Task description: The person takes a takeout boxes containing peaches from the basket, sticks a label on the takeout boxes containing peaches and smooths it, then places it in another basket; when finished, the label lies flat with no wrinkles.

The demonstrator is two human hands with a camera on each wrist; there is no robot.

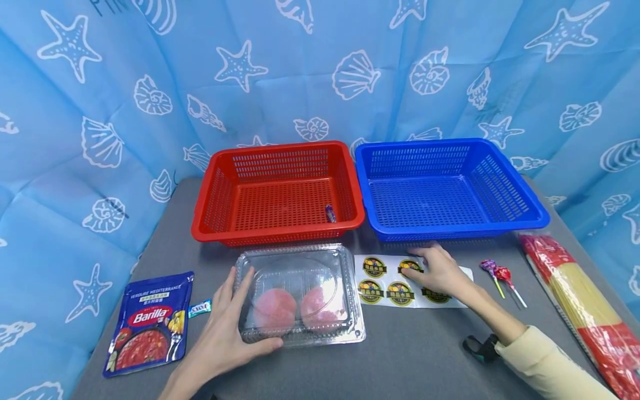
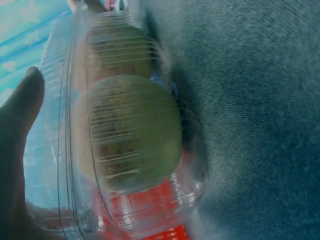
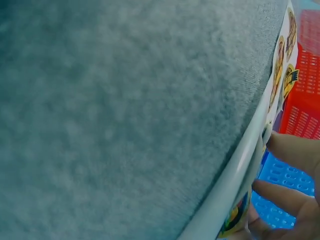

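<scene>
A clear plastic clamshell box (image 1: 295,261) with two peaches (image 1: 274,311) inside sits in front of the red basket. My left hand (image 1: 227,328) rests along its left side, fingers extended at the edge and thumb at the front corner. To the right of the box lies a white sheet of round fruit stickers (image 1: 390,305). My right hand (image 1: 440,269) is over this sheet, its thumb and fingertips pinching at a black-and-yellow sticker (image 1: 410,268) in the far row. In the right wrist view, one sticker (image 3: 290,80) stands out from the curled sheet.
A red basket (image 1: 280,236) holding a small wrapped candy (image 1: 330,213) and a blue basket (image 1: 460,228) stand behind. On the left lie a Barilla sauce pouch (image 1: 148,325) and a small wrapped sweet (image 1: 200,308). Lollipops (image 1: 502,274) and a spaghetti pack (image 1: 585,300) lie right.
</scene>
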